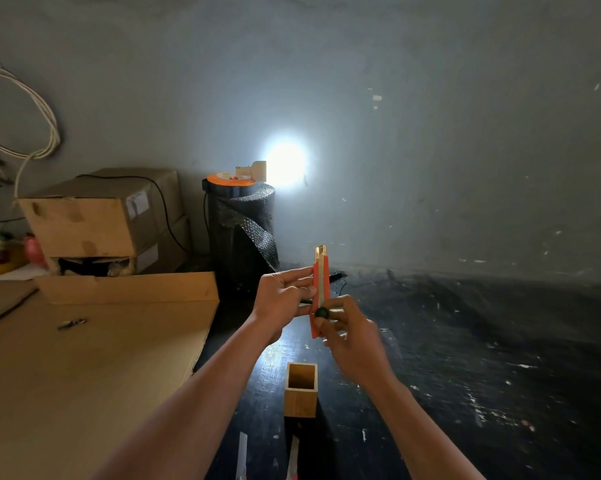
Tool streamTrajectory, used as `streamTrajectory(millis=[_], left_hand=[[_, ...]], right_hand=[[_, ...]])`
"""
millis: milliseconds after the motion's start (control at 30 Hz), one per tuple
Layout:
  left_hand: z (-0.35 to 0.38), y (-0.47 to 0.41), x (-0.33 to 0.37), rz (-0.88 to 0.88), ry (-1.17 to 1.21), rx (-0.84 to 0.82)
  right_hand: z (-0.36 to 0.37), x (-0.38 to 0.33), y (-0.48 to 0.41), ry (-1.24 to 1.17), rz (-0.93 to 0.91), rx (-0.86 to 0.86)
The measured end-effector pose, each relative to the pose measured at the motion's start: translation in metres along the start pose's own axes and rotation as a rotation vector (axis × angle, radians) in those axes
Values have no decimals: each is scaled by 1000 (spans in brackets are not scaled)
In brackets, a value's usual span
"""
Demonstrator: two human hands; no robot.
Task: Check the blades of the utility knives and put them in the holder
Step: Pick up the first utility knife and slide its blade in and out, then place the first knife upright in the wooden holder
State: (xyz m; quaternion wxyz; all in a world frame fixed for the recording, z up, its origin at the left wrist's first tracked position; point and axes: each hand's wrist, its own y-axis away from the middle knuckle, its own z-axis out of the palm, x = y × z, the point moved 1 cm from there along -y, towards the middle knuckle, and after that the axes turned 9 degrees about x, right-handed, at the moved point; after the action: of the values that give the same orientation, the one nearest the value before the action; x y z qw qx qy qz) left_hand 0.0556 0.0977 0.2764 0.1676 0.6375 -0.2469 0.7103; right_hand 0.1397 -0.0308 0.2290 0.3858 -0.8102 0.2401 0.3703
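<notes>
Dim grey wall behind, a black paint-flecked table [465,358] below, and a lamp [285,164] glaring so hard that its own shape is washed out. Above the wooden holder [301,389] both hands hold one orange knife [318,296] upright: the left hand [278,299] pinches the upper body from the side, and the right hand [354,337] grips the lower end, thumb at the black knob. Its tip shows a short metal end — whether any blade edge is out is hard to make out. Two more knives [242,455] lie just nearer than the holder, cut off by the bottom edge, so only their pale ends show. Left of the holder lies flat cardboard [84,358]; beyond it, stacked boxes [101,216] carry white labels too small to read. A dark mesh roll [242,230] stands beyond the holder, under the lamp.
</notes>
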Motion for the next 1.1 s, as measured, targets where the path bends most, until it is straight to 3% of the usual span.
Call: streamTrajectory(millis=[733,867,1000,1100], left_hand=[[-14,-13,-77,-245,65,-139],[-21,-27,-122,-190,-215,-29],[-29,-26,-164,-148,-516,-65],[-29,-29,-193,-210,-639,-95]], right_hand=[[35,34,-13,-183,258,57],[44,55,-20,-107,298,60],[55,85,-27,7,320,35],[64,108,-34,61,306,-3]])
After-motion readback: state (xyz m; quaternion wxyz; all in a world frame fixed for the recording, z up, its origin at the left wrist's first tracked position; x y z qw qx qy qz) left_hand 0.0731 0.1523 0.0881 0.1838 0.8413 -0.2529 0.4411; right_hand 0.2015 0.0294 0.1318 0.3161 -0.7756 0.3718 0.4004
